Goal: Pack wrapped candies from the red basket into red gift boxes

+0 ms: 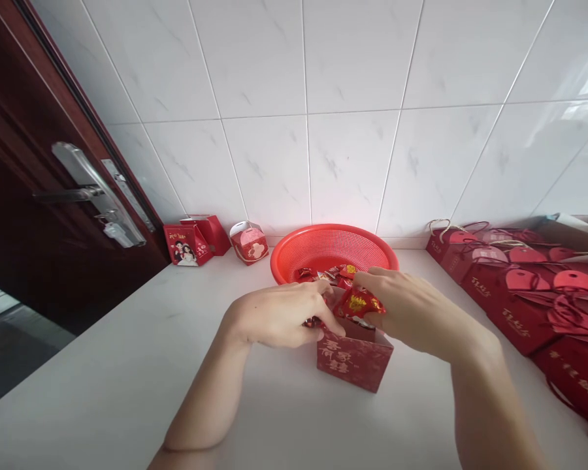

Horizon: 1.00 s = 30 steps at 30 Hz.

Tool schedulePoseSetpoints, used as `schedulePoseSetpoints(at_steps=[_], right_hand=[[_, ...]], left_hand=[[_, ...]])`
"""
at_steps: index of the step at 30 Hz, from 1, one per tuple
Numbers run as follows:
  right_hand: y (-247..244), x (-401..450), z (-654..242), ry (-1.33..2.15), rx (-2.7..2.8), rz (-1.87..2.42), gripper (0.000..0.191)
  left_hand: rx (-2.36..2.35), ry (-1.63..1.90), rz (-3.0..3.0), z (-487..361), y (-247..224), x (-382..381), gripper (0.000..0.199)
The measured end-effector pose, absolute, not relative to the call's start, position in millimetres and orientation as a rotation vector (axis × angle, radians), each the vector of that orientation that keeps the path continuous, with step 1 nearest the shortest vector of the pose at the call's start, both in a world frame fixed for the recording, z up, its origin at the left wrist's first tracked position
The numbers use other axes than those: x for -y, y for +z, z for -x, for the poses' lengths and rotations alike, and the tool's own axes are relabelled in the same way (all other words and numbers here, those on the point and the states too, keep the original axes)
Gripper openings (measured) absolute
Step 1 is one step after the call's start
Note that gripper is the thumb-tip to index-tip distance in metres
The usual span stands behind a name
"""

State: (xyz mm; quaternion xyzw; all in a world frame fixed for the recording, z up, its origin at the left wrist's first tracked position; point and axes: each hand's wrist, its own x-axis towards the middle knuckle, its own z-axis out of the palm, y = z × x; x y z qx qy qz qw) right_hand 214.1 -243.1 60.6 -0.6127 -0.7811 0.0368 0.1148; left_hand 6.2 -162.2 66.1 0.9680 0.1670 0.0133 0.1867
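A dark red gift box [353,362] with gold lettering stands on the white counter, its top open. My left hand [284,316] is at the box's left edge, thumb and fingers closed around small wrapped candies that are mostly hidden. Over the box opening, my right hand [406,310] grips a red candy packet [359,303] with yellow print. Just behind the box sits a red plastic colander [333,236] with several wrapped candies [345,271] in its bottom.
Two red cartons [189,245] and a small red box with a handle [249,243] stand against the tiled wall. Rows of red gift boxes [500,287] with cord handles line the right side of the counter [142,365]. At left is a dark wooden door [34,196] with a metal handle.
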Motion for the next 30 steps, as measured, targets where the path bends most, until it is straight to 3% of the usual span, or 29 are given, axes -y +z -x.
schedulePoseSetpoints(at_steps=[3, 12, 20, 30], right_hand=[[60, 241, -203, 0.069, 2.316, 1.883, 0.020], [56, 226, -191, 0.145, 2.368, 2.045, 0.015], [62, 229, -204, 0.403, 2.294, 1.957, 0.018], [56, 226, -205, 0.309, 2.389, 1.896, 0.013]], left_hand=[[-0.472, -0.111, -2.695, -7, 68, 161, 0.035], [-0.487, -0.091, -2.627, -7, 69, 163, 0.039], [-0.497, -0.046, -2.650, -6, 67, 162, 0.040], [-0.437, -0.003, -2.651, -6, 68, 160, 0.031]])
